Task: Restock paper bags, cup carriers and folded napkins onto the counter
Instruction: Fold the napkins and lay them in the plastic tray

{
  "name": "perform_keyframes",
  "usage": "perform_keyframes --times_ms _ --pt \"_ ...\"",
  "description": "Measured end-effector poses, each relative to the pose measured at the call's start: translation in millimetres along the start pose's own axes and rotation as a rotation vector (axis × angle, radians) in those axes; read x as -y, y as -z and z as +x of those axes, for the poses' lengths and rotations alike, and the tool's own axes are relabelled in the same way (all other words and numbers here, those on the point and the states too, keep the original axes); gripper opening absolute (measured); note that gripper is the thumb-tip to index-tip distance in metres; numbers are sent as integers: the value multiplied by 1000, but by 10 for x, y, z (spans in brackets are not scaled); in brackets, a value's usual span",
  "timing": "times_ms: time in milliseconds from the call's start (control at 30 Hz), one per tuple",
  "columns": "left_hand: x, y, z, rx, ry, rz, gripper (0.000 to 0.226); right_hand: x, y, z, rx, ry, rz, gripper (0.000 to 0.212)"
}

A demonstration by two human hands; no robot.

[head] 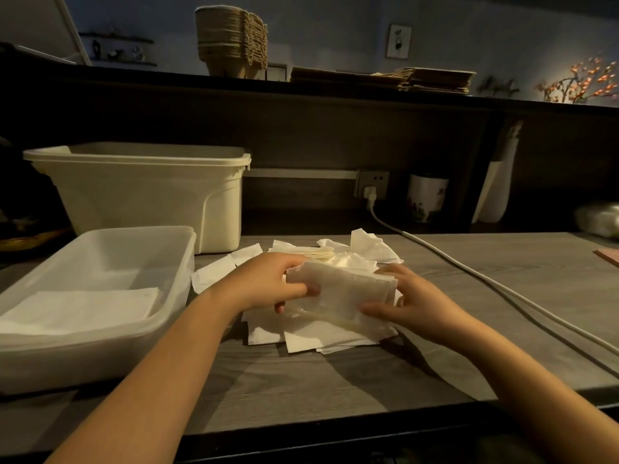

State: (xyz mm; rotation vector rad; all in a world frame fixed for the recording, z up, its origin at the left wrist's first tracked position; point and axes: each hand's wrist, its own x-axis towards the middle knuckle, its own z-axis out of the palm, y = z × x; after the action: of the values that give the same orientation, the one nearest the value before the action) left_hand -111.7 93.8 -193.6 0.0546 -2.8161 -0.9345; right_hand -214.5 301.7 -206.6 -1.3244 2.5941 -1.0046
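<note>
Head view, hands: the left hand and the right hand each grasp an opposite edge of one white paper napkin, fingers curled onto it. They hold it just above the table, apparently mid-fold.
Head view, pile: loose crumpled white napkins lie spread on the grey wood-grain table, beneath and behind the held one.
Head view, tray: a clear shallow plastic tray sits on the left, just beside the pile, with a flat stack of folded white napkins inside.
Head view, tub: a cream plastic tub stands behind the tray; its contents are hidden.
Head view, counter: the dark raised counter ledge carries a stack of brown pulp cup carriers and a flat pile of brown paper bags.
Done, by the look of it: carriers and bags are up on the counter, and some napkins are folded.
Left, by the look of it: folding the rest of the pile, then lifting the napkins onto the counter.
</note>
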Motion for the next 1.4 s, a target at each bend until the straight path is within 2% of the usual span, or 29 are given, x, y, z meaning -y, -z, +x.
perform_keyframes --times_ms 133,200,267,333,400,467,567,700,800,933,1033,1100,1200,1300,1400 --pt "22 -12 6 65 11 -1 19 -57 -46 -43 79 -43 179 27" --pt "26 -6 5 85 31 12 20 -65 -39 -44 115 -53 212 35" --pt "34 -9 6 90 54 38 23 -72 -33 -43 133 -44 153 34" --pt "36 -12 4 82 58 44 23 -82 -29 -39 112 -58 76 20" --pt "29 -10 -3 83 54 27 26 -100 -40 -30 68 -75 1 21" --pt "24 -5 -14 102 78 -15 38 -95 -48 -30 23 -54 -67 23" --pt "11 -6 -24 142 143 -125 58 -41 -39 -31 0 10 -133 14" --pt "-44 -15 -21 140 85 -180 65 25 -19 -16 36 21 -62 31" --pt "-61 -31 -5 141 54 -240 66 112 -10 -23 98 21 88 36" --pt "-16 -34 5 111 71 -147 74 171 -9 -11 74 16 -165 55" --pt "1 -42 9 31 48 28 64 200 -21 -7 36 40 -380 48" --pt "-29 -46 17 -44 30 113 51 194 -26 -6 3 92 -362 35" --pt "-97 -73 30 -74 8 -100 37 185 -30 12 13 100 -155 22" --pt "-136 -155 37 -48 13 -288 26 218 -76 36 57 104 -117 43" --pt "-167 -211 50 -152 1 -332 20 281 -100 32 45 129 -123 53"
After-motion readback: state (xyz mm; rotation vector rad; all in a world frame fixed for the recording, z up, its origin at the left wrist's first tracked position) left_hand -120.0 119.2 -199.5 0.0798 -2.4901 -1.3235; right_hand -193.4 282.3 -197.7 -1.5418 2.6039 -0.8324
